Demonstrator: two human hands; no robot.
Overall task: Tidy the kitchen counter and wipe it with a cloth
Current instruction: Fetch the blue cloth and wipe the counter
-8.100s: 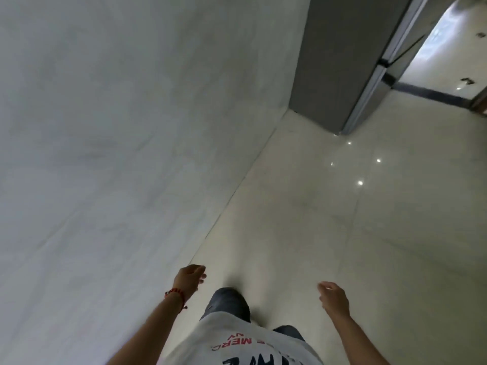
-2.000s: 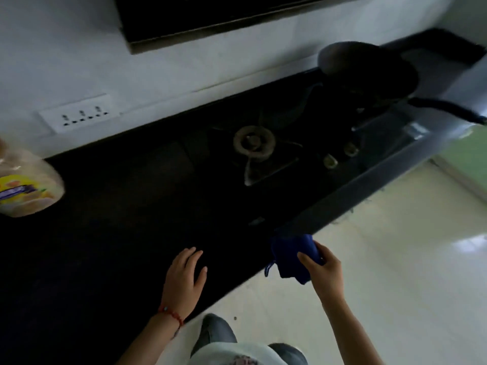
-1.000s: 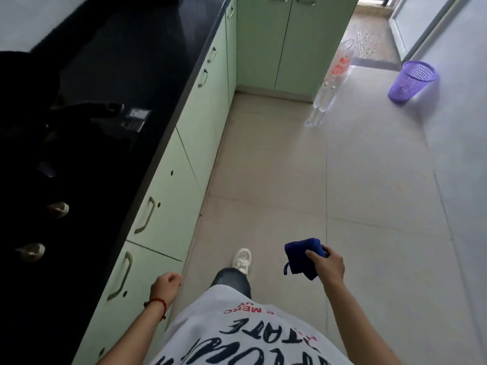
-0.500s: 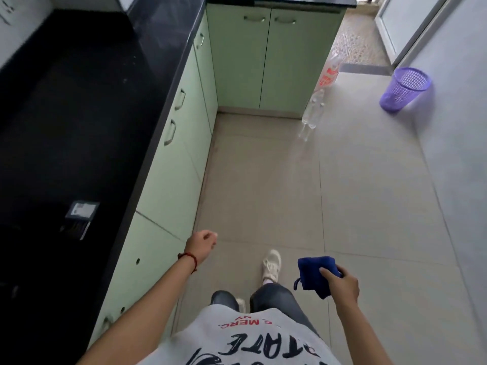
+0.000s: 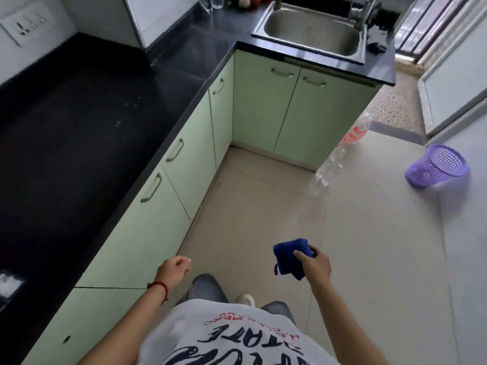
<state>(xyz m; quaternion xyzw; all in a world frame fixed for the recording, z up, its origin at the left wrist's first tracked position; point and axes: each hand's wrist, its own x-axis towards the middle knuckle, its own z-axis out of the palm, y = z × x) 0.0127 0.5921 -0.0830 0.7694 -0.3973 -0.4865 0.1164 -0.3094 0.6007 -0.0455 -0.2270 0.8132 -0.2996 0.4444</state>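
Note:
My right hand [image 5: 315, 264] grips a folded blue cloth [image 5: 288, 255] in the air above the floor, well away from the counter. My left hand [image 5: 172, 271] hangs beside the green cabinet fronts with loosely curled fingers and holds nothing. The black kitchen counter [image 5: 79, 143] runs along the left and turns the corner towards a steel sink [image 5: 311, 32] at the top. A few pale specks lie on the counter's dark surface.
Green cabinets [image 5: 181, 164] with metal handles stand under the counter. Clear plastic bottles [image 5: 332, 167] lean against the sink cabinet. A purple mesh basket [image 5: 436, 165] stands on the floor at right. A dark rag [image 5: 376, 39] lies beside the sink. A small box [image 5: 9, 281] sits at the counter's left edge.
I have walked from the stove along the counter with the blue cloth in my right hand. The sink corner has come into view and the cabinets are nearer.

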